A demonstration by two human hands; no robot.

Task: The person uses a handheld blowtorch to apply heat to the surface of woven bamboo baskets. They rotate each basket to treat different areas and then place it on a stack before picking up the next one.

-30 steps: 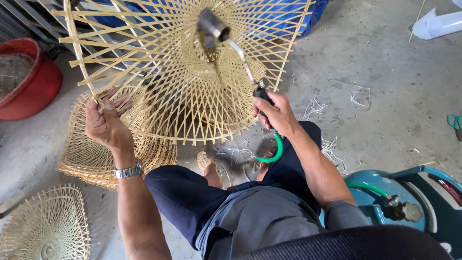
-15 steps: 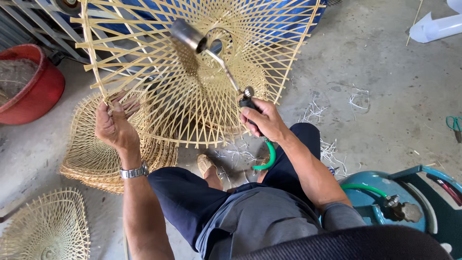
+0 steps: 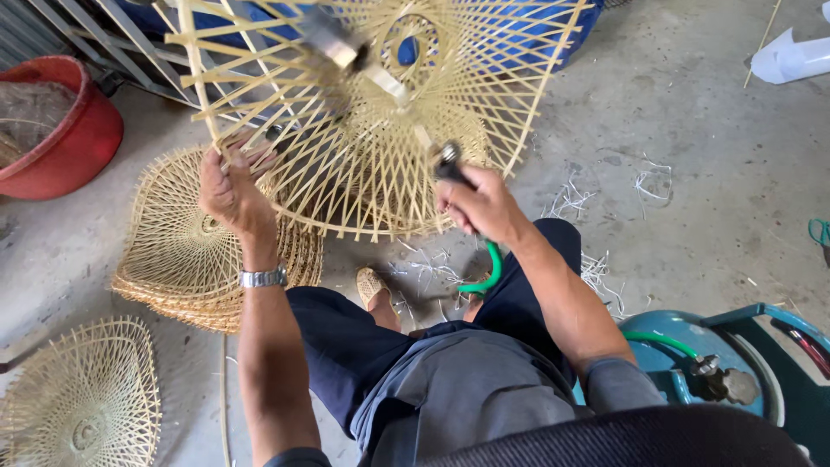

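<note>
Gripping the near rim of a large openwork bamboo frame (image 3: 380, 130), the left hand (image 3: 229, 186) is closed on the splints with the frame held up off the floor and tilted toward the camera. The right hand (image 3: 480, 207) is clenched round the handle of a gas torch (image 3: 389, 82), whose thin metal neck runs up and away from the knuckles to a blurred burner head that is seen against the weave, above and to the inner side of that hand; whether the head touches the splints cannot be told. A green hose (image 3: 486, 275) is led from below the right hand down past the knee toward a blue-green gas cylinder (image 3: 692, 346) standing behind the right elbow. No flame can be made out. As a judgement, the work is under way rather than finished: the torch is held at the upper middle of the frame, no scorch marks can be made out on the splints, and much of the weave toward the far rim appears yet to be passed over. Below the left hand a stack of woven frames (image 3: 190, 259) is lying on the concrete, with another single frame (image 3: 82, 402) beside the left elbow, and pale shavings (image 3: 596, 268) are scattered beyond the right forearm. A red basin (image 3: 82, 138) is set well out to the left.
</note>
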